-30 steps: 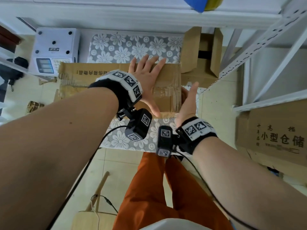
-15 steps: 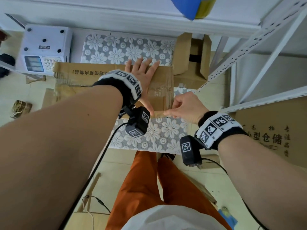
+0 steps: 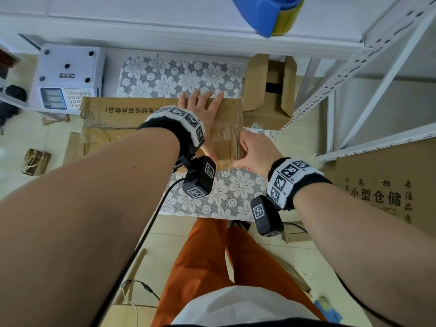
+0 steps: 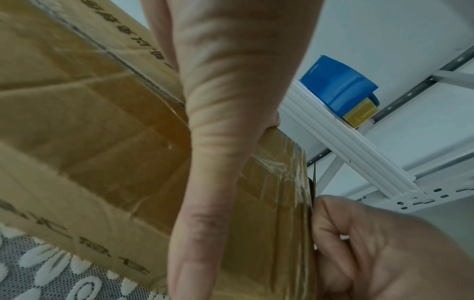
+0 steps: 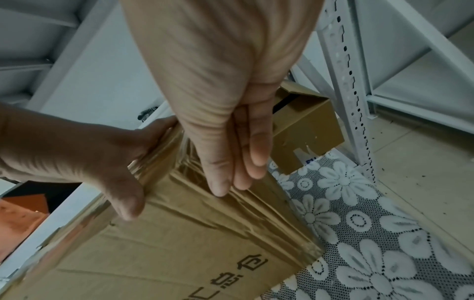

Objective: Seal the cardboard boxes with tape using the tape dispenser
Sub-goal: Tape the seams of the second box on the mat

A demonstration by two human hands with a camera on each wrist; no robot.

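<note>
A brown cardboard box [image 3: 118, 128] lies on a table with a flowered cloth [image 3: 236, 192]. Wrinkled clear tape [image 3: 226, 138] wraps its right end. My left hand [image 3: 203, 107] lies flat on the box top with fingers spread and its thumb over the near edge. My right hand [image 3: 252, 149] presses against the box's right end. In the right wrist view its straight fingers [image 5: 231, 162] lie together on the tape [image 5: 218, 213]. The blue tape dispenser [image 3: 262, 13] with a yellowish roll sits on the shelf above, apart from both hands.
A white electronic scale [image 3: 68, 79] stands at the left behind the box. An open smaller carton [image 3: 276, 90] sits just past the box's right end. A white metal rack [image 3: 354, 74] rises at the right, with a large printed carton [image 3: 389, 185] beside it.
My right hand dropped from held up open beside the box's right end, passed the near right corner, and now presses on the taped end. The left hand stayed on top.
</note>
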